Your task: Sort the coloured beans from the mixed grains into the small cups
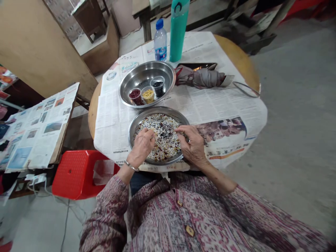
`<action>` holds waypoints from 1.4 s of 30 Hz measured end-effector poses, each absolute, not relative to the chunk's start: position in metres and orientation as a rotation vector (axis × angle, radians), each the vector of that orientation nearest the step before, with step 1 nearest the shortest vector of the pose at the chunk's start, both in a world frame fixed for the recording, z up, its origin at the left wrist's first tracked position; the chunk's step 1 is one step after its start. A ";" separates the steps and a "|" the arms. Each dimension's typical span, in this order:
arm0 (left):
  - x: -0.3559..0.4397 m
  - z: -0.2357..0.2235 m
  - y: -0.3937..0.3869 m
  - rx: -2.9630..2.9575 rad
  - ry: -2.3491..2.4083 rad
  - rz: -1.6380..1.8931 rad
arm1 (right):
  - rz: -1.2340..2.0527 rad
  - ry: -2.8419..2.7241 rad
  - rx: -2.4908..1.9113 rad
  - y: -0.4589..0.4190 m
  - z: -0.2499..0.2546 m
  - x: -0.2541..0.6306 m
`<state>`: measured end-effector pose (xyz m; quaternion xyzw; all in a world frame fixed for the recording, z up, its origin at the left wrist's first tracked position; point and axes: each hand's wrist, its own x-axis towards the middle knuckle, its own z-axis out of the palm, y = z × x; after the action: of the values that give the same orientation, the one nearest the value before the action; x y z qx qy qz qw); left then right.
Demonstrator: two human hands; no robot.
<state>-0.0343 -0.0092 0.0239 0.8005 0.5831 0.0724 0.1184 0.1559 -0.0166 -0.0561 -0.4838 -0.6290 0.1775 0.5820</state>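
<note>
A round metal tray [172, 111] holds a spread of white grains [165, 136] mixed with dark, red and yellow beans. Over its left side is my left hand [144, 145], its fingertips pinched together just above the grains. My right hand [193, 144] rests by the tray's right rim, with thumb and fingers curled together over the grains. Whatever either hand pinches is too small to see. Behind the tray, a metal basin [128, 78] contains clear cups: one of red beans [135, 93], one of yellow beans [148, 95] and one of black beans [158, 85].
Newspaper [112, 122] covers the round table [93, 108]. At its back stand a water bottle [160, 42] and a tall green bottle [179, 35]. A folded grey umbrella [206, 77] lies right of the basin. A red stool [76, 173] stands at the lower left.
</note>
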 end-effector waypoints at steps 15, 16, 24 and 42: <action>-0.011 0.017 0.004 2.496 1.499 0.010 | 0.393 -1.465 -1.138 -0.016 -0.058 0.156; -0.009 0.016 0.008 2.490 1.492 0.007 | 0.392 -1.466 -1.137 -0.016 -0.058 0.156; -0.016 0.011 0.023 2.453 1.579 0.210 | 0.409 -1.481 -1.134 -0.016 -0.057 0.157; -0.012 0.011 0.004 2.467 1.422 0.137 | 0.384 -1.488 -1.137 -0.017 -0.057 0.157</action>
<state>-0.0117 0.0035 0.0111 0.8562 0.4936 0.0477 0.1448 0.1573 -0.0165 -0.0570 -0.4860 -0.6359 0.1641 0.5767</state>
